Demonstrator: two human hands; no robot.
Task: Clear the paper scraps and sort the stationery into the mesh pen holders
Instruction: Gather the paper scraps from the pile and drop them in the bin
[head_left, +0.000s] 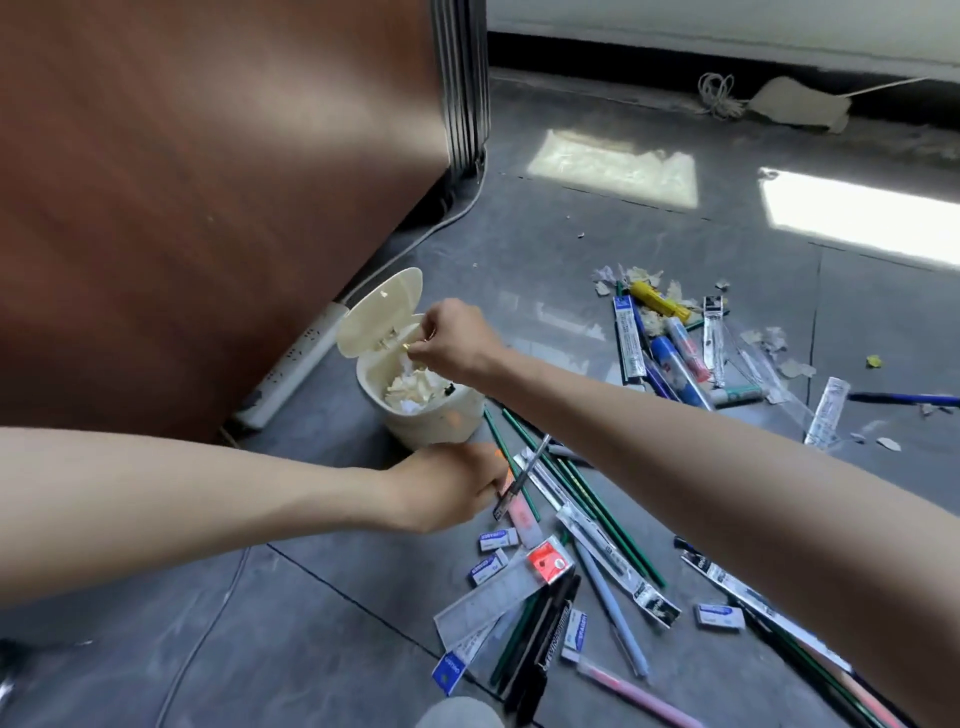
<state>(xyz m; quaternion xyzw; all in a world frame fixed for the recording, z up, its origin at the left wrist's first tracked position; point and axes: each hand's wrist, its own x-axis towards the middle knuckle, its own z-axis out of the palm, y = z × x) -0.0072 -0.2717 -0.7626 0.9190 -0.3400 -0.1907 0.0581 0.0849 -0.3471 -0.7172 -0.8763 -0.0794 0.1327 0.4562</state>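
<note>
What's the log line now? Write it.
right hand: pinches scraps over open bin | left hand: by bin, grip unclear | stationery: unsorted on floor

The right hand (457, 343) pinches a paper scrap (410, 347) over the open cream bin (436, 421); the left hand (447, 488) grips a pen (522, 480) beside it, amid stationery (597, 499) strewn on the floor (311, 623).

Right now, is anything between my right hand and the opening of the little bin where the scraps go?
Nothing visible is in the way. The lid is flipped up and back. The right hand is over the open mouth of the bin, and paper scraps lie inside.
</note>
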